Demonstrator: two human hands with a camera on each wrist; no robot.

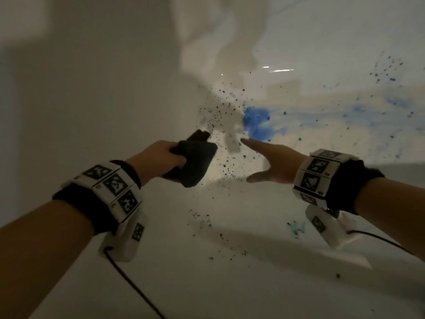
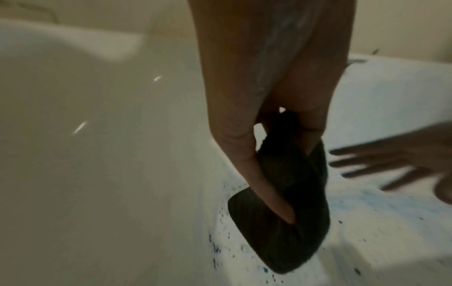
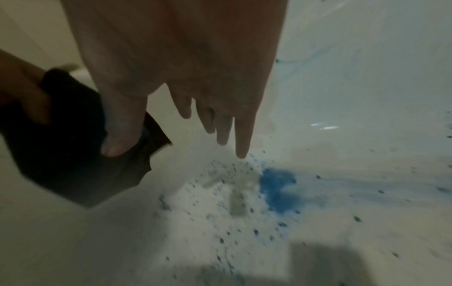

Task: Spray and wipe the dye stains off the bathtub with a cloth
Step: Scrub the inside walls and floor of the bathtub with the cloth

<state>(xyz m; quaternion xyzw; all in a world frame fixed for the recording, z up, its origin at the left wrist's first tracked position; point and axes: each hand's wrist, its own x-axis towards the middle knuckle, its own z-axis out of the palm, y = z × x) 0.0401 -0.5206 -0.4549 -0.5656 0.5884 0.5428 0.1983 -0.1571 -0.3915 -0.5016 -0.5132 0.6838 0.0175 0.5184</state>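
Observation:
My left hand [image 1: 165, 155] grips a dark folded cloth [image 1: 192, 162] above the white bathtub [image 1: 92, 93], left of the stains. The cloth [image 2: 283, 216] hangs from thumb and fingers in the left wrist view, and it shows at the left as the cloth [image 3: 71, 154] in the right wrist view. My right hand [image 1: 264, 160] is open, fingers straight and spread, holding nothing, just right of the cloth. A bright blue dye patch [image 1: 255, 120] lies beyond its fingertips, with blue smears [image 1: 358, 111] to the right and dark specks [image 1: 213, 111] scattered around. The blue patch [image 3: 278, 189] sits below my fingertips [image 3: 242, 152].
More dark specks [image 1: 202, 221] and a small teal smudge [image 1: 296, 229] mark the near tub surface. The tub's wall [image 1: 322, 42] rises at the back right with further specks [image 1: 386, 70]. Cables trail from both wrist cameras. No spray bottle is in view.

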